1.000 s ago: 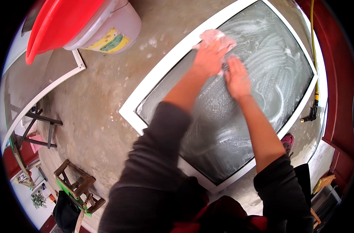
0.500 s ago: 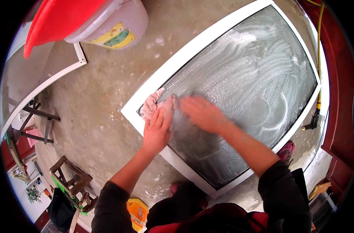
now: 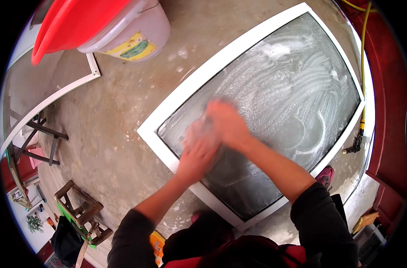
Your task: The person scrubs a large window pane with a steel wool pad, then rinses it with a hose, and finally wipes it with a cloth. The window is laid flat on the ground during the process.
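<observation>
A window sash with a white frame (image 3: pixel 208 67) lies flat on the floor in front of me. Foamy streaks cover most of its grey glass (image 3: pixel 297 94). My left hand (image 3: pixel 197 158) presses a pinkish wet cloth (image 3: pixel 195 130) onto the glass near the left corner. Motion blur softens its fingers and the cloth. Right beside it, my right hand (image 3: pixel 229 125) is bent over the same spot, against the left hand's fingertips and the cloth. Its fingers are smeared, so I cannot make out whether they grip the cloth.
A whitish bucket (image 3: pixel 154 27) with a red basin (image 3: pixel 82 27) on it stands at the far left. Another framed pane (image 3: pixel 47 80) leans on a dark stand (image 3: pixel 47 129). A yellow hose (image 3: pixel 363 53) with a black nozzle (image 3: pixel 356 145) runs along the right. A wooden stool (image 3: pixel 78 203) sits lower left.
The left hand and cloth have moved right and slightly toward me, away from the frame's left corner. My right hand has come close against them.
</observation>
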Available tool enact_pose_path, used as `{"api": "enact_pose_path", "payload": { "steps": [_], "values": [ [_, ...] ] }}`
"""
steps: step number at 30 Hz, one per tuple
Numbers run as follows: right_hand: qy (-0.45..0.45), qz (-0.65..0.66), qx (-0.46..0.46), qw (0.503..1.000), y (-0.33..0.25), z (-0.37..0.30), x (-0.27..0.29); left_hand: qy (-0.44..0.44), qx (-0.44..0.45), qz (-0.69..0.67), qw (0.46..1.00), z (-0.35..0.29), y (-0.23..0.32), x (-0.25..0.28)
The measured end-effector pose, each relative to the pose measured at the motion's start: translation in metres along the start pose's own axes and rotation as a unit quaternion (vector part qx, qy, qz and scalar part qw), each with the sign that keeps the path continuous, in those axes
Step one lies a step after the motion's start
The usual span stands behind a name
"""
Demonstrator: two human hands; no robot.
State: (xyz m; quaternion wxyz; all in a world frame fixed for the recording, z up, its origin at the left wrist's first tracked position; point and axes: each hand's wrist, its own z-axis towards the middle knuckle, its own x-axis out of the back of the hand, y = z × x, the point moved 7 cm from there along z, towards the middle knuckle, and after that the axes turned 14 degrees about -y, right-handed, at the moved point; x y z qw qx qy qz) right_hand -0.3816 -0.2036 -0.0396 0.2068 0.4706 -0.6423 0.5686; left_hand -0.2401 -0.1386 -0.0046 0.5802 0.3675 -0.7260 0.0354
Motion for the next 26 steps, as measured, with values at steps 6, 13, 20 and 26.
{"api": "enact_pose_path", "payload": {
  "steps": [6,13,20,26],
  "values": [
    [-0.008,-0.044,0.096,0.994,0.036,0.006,0.040,-0.031,0.074,0.043,0.996,0.031,-0.022,0.006],
    [0.220,-0.129,-0.205,0.945,0.158,0.003,0.108,0.161,0.037,0.032,0.986,0.205,0.006,0.054],
    [0.090,-0.029,0.016,0.995,-0.003,-0.107,-0.015,0.002,-0.016,0.002,1.000,0.005,0.013,-0.007],
    [0.036,-0.103,0.086,0.990,-0.019,-0.021,0.001,0.016,0.219,0.098,0.971,-0.002,-0.064,0.008]
  ]
}}
